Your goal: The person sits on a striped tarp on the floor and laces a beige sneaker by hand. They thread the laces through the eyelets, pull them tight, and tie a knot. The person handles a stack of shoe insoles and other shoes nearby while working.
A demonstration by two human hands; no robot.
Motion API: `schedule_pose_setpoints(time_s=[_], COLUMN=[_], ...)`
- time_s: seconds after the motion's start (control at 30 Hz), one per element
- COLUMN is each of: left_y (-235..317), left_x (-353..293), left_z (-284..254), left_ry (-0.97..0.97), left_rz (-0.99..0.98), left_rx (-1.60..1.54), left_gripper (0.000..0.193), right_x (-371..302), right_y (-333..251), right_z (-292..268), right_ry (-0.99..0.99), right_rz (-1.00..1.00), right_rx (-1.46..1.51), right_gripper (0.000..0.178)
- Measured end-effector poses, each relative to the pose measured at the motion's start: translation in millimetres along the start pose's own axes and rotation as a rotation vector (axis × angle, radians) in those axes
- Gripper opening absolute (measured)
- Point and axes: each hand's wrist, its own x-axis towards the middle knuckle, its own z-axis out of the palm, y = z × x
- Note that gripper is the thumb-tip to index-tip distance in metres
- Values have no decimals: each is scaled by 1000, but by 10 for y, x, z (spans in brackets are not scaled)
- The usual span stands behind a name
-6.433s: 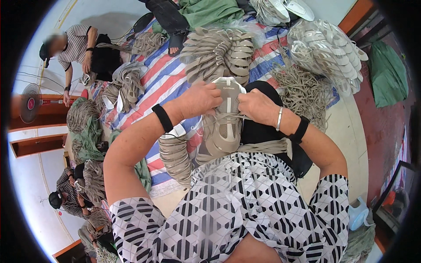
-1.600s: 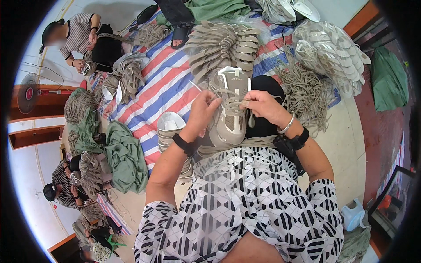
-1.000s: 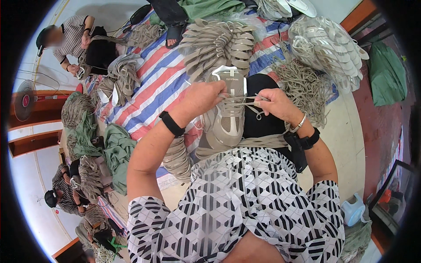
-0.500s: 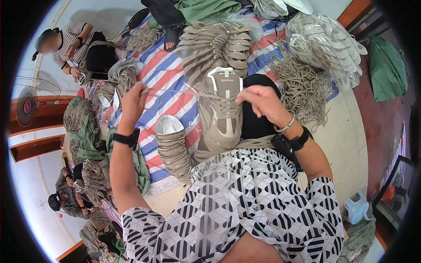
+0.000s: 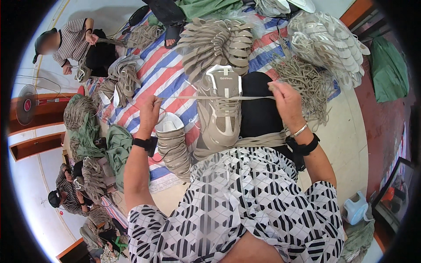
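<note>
On my lap rests a beige sneaker upper [image 5: 219,125] with its white-edged collar pointing away from me. Flat beige shoelace [image 5: 256,98] stretches sideways across its tongue, above several laced rows. My left hand [image 5: 150,113] pinches the left end, out beyond the upper. To the right, my right hand [image 5: 287,98] is closed on the other end, over my dark trouser leg. A bunch of loose laces [image 5: 263,141] lies across my lap. Just below my left hand stands a nested stack of uppers [image 5: 172,147].
Fanned uppers [image 5: 215,48] lie ahead on a striped sheet [image 5: 164,72]. Right of them are a lace heap [image 5: 302,87] and a clear bag of uppers [image 5: 326,50]. Co-workers [image 5: 72,41] sit at the left. A pale blue stool [image 5: 356,208] stands at lower right.
My hands have moved apart, the right one outward to the right and the left one slightly down. The lace now runs straight and taut across the upper. A co-worker's hands have spread.
</note>
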Motion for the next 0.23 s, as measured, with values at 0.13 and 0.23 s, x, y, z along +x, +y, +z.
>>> schedule_pose_setpoints(time_s=[0.13,0.23], left_y=[519,715], left_x=[78,53], left_z=[53,123], left_ry=[-111,-90], left_rz=[50,66], left_rx=[53,-65], left_gripper=[19,24], right_x=[-123,-79], right_y=[-213,-146], right_z=[225,523], right_ry=[-446,-439], right_rz=[-360,-380], right_rx=[-109,-90], right_gripper=[17,24])
